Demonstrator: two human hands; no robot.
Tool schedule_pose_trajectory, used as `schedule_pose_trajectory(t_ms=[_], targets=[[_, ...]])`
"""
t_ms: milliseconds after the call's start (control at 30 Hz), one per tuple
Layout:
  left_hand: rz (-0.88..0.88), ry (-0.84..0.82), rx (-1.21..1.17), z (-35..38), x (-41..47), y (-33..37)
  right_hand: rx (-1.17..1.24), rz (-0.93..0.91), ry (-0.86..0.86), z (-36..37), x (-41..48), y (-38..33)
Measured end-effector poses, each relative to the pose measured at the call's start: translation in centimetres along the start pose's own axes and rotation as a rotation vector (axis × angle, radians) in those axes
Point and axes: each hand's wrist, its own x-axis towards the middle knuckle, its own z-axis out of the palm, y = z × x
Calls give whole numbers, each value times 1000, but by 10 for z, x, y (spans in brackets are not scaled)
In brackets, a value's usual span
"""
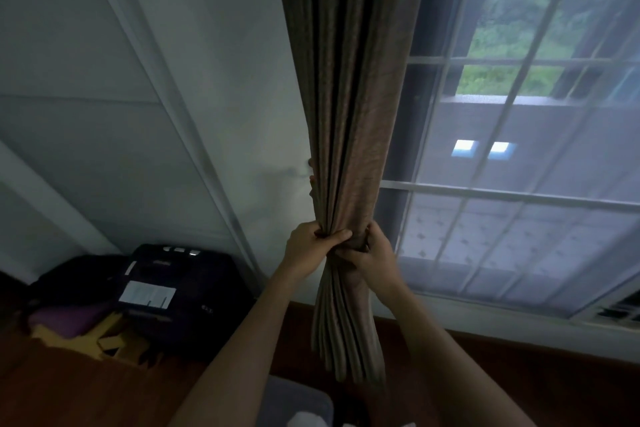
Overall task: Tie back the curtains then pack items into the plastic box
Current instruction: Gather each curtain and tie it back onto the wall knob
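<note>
A brown curtain (349,97) hangs gathered into a tight bundle of folds between the wall and the window. My left hand (313,248) grips the bundle from the left, thumb across the front. My right hand (372,253) closes around it from the right at the same height, the two hands touching. A band of the same brown fabric seems to wrap the bundle under my fingers, mostly hidden. Below the hands the folds (346,333) hang loose. A hook-like fitting (304,172) shows faintly on the wall beside the curtain. The rim of a translucent plastic box (304,395) shows at the bottom edge.
A barred window (512,191) with a sheer white curtain fills the right side. A dark suitcase (173,291) with a white label stands on the wooden floor at the lower left, beside a dark bag, purple cloth and yellow items (79,326).
</note>
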Motion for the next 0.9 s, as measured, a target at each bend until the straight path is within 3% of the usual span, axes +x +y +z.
schedule_pose_trajectory(t_ms=[133,200,300,400,533,733,900], targets=[[-245,-150,-297,-10,21,10,108,79,-6,0,7,-6],[-235,-88,-382,-12,23,0,82,111,-67,-3,11,-7],[-3,-62,-244,-16,12,-15,48,174,-140,-7,21,-8],[142,-154,-164,-22,26,-20,18,208,-197,-12,28,-8],[183,-203,41,-28,39,-29,-6,202,-213,-14,30,-7],[305,6,236,-14,24,-17,-173,90,-18,11,15,3],[362,79,304,-21,10,-5,-290,128,111,25,3,19]])
